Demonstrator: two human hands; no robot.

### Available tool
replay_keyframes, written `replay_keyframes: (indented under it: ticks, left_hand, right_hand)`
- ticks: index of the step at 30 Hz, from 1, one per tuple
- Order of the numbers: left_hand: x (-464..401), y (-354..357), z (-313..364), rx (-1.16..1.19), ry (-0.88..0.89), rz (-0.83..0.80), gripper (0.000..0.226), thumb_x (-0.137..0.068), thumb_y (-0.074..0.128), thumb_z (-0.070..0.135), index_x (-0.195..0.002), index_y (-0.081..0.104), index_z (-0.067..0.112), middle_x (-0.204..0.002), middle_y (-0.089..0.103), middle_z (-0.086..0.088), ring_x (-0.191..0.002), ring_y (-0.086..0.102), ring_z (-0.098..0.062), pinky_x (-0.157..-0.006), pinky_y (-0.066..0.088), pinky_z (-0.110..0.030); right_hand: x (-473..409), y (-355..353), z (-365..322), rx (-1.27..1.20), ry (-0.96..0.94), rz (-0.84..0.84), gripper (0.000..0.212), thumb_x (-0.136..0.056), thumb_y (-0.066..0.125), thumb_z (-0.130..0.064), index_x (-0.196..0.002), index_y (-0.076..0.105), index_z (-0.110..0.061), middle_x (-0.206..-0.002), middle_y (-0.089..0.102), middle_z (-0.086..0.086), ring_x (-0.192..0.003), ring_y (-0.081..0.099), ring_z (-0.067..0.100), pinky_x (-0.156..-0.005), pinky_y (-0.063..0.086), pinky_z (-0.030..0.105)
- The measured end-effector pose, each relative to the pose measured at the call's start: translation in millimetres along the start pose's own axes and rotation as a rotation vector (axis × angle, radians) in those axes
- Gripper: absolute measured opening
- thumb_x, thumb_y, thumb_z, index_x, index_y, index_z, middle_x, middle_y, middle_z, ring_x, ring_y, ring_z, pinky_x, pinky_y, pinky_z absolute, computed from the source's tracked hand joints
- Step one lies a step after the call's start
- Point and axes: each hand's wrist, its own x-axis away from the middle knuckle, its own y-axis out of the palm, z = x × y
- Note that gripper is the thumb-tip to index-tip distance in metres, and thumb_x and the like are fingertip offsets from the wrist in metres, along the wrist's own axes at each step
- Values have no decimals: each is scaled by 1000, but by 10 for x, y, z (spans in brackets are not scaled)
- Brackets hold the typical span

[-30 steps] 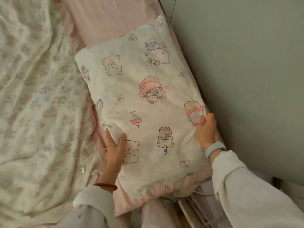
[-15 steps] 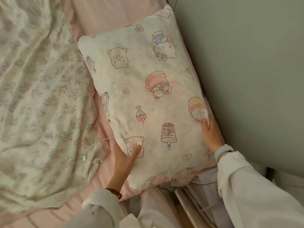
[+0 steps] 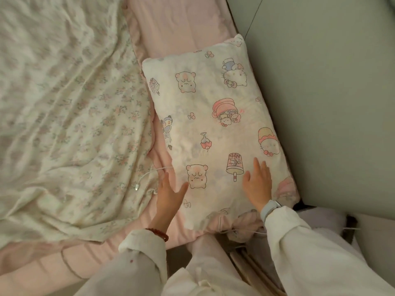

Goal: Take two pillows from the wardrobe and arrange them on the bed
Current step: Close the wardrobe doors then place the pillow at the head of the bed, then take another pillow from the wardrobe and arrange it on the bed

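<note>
One pillow (image 3: 215, 133) flat on bed (image 3: 181, 26) beside wall; both hands' fingers (image 3: 259, 167) spread, holding nothing; second pillow unseen.

There is only one view, from the person's head. It looks steeply down and forward, from close above. The left hand (image 3: 168, 194) and right hand (image 3: 257, 184) are low in the middle; beyond them lies the pillow (image 3: 213, 129), against a wall (image 3: 331, 92) right of the right hand.

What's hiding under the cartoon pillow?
The white cartoon-print pillow lies on the pink bed sheet. A thin white charging cable runs in under its left edge. Whatever else is beneath is covered.
</note>
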Motion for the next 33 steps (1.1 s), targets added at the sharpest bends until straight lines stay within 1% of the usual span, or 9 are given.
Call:
replay_keyframes:
  ticks: [5, 8, 12, 16, 19, 21, 23, 27, 33]
  left_hand:
    - [455, -859, -407, 70, 36, 154, 59, -88, 52, 37, -138, 31, 13, -145, 36, -8, -130, 37, -23, -100, 32, -31]
    - [815, -1526, -913, 98, 42, 284, 51, -90, 52, 33, -135, 37, 13, -141, 40, -10, -128, 38, -23, -102, 32, -32]
    - [1434, -2387, -1904, 197, -45, 454, 44, -90, 52, 28, -130, 44, 9, -135, 48, -13, -124, 44, -26, -103, 35, -37]
    - [2081, -3156, -3037, 324, -205, 625, 40, -90, 53, 24, -127, 48, 6, -131, 52, -14, -117, 49, -26, -99, 39, -37]
    - [2547, -3583, -3767, 368, -337, 797, 36, -90, 54, 23, -121, 53, 4, -123, 58, -17, -110, 55, -29, -93, 41, -36]
    - [2807, -3763, -4154, 420, -421, 884, 36, -89, 54, 20, -120, 53, 2, -121, 59, -19, -108, 57, -30, -95, 42, -38]
    - [2983, -3873, -4450, 482, -483, 941, 36, -90, 54, 19, -121, 53, 2, -123, 58, -18, -108, 56, -29, -98, 43, -42]
    - [3133, -4008, -4808, 596, -571, 981, 35, -90, 52, 21, -121, 53, 5, -125, 56, -16, -111, 54, -27, -98, 43, -42]
    - [3180, -4597, -5468, 674, -609, 966, 38, -91, 50, 26, -126, 49, 10, -129, 53, -9, -115, 51, -20, -96, 39, -33]
  right_hand:
    - [702, 381, -813, -183, -212, -159, 40, -93, 37, -17, -132, 40, -9, -140, 45, 13, -130, 36, 29, -107, 28, 38]
    - [1286, 714, -1374, -244, -314, -268, 34, -93, 38, -17, -125, 47, -10, -132, 53, 12, -123, 46, 27, -96, 34, 28]
    - [2181, 1315, -2024, -201, -443, -419, 31, -93, 40, -20, -121, 52, -14, -128, 57, 7, -117, 50, 20, -84, 30, 17]
    - [3102, 2057, -2676, -126, -578, -564, 30, -92, 42, -17, -118, 55, -11, -124, 59, 9, -110, 52, 19, -85, 33, 20]
    - [3780, 2600, -3131, -34, -686, -703, 30, -92, 42, -18, -119, 54, -13, -116, 62, 10, -98, 56, 21, -75, 35, 21]
    - [4197, 2910, -3395, 32, -770, -793, 29, -92, 42, -17, -118, 55, -12, -107, 63, 7, -86, 53, 15, -71, 37, 23]
    - [4539, 3174, -3645, 85, -842, -858, 29, -92, 41, -16, -118, 55, -11, -113, 62, 9, -89, 52, 15, -77, 38, 24]
    - [5037, 3639, -4092, 191, -941, -941, 30, -92, 40, -14, -118, 55, -8, -121, 61, 12, -111, 53, 24, -91, 38, 28]
    - [5542, 4317, -4751, 286, -972, -999, 30, -91, 40, -14, -116, 56, -10, -121, 61, 13, -108, 55, 23, -94, 41, 35]
